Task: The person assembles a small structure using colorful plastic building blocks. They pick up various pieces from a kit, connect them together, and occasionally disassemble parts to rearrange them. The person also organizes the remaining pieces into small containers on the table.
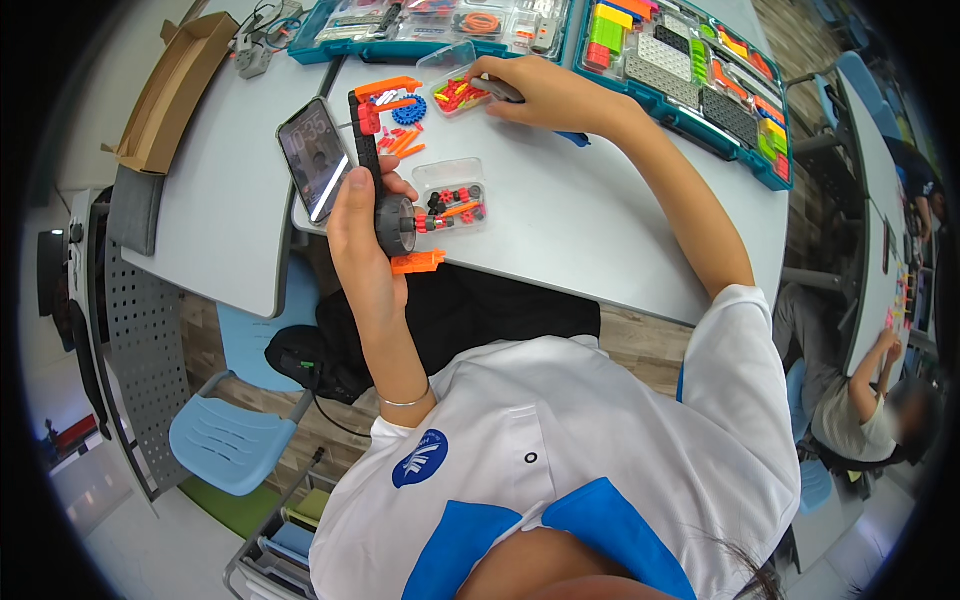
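- The left hand (365, 245) is clamped on the black-beam assembly (366, 150), which it holds up over the near edge of the tabletop (600, 220). The assembly carries a black wheel (395, 226), with orange parts at its upper and lower ends.
- The right hand (555, 92) has its thumb and fingers closed on a dark grey piece (500, 90) at the upper clear box; the palm hides the rest of that piece.
- The upper clear box (457, 114), its lid raised, holds red and yellow pegs, partly covered by the right fingers.
- The lower clear box (452, 164) holds red gears, black bits and an orange piece; the assembly's axle overlaps its left side.
- Near the assembly lie a blue gear (409, 109) and loose orange pegs (403, 143); on its other side is a phone (314, 160).
- A blue item (573, 138) under the right wrist is mostly hidden, its kind unclear.
- Farther out, the left teal case (400, 49) holds sorted small parts, the right teal case (700, 136) coloured blocks and grey plates; the upper edge crops both.
- An open cardboard box (180, 90) stands at far left.
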Action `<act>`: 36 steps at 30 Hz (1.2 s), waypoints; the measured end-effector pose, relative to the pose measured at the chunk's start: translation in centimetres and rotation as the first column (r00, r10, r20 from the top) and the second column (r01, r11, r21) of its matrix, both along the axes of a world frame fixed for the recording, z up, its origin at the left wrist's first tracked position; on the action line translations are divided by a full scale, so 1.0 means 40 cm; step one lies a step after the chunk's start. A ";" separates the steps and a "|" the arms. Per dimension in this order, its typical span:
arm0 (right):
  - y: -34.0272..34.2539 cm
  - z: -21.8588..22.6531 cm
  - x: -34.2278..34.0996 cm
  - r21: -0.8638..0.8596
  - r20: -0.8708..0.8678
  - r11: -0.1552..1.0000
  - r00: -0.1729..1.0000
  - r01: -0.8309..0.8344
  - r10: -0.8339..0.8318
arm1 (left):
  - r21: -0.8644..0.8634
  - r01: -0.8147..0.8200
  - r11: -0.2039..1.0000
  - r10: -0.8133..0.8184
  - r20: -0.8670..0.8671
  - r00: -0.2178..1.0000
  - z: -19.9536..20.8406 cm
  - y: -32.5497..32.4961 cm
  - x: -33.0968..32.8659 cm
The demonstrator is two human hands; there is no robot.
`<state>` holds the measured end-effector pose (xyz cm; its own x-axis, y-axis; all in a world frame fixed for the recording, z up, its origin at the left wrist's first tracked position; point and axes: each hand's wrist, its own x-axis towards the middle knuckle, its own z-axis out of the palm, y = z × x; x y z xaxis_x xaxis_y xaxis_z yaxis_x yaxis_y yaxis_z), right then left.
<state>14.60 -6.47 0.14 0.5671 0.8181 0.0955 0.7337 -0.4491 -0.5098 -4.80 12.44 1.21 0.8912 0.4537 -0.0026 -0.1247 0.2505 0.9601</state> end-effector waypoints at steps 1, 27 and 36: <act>0.002 -0.001 -0.002 -0.021 -0.012 0.999 1.000 0.023 -0.024 | -0.003 0.002 1.000 -0.002 -0.004 1.000 -0.001 -0.001 -0.001; -0.395 -0.008 -0.307 0.146 -0.092 0.677 0.691 0.722 -0.717 | -0.297 0.622 0.725 -0.655 -0.017 0.755 -0.052 -0.348 0.097; -0.369 0.051 -0.504 0.469 -0.859 -0.087 0.477 0.879 0.184 | -0.255 0.635 0.730 -0.657 -0.004 0.754 -0.078 -0.399 0.109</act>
<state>-5.54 -21.25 2.18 0.9906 -0.0604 -0.1226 -0.0503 0.6731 -0.7378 -0.46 -3.52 -1.90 0.9592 -0.2551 -0.1217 0.2286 0.4465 0.8651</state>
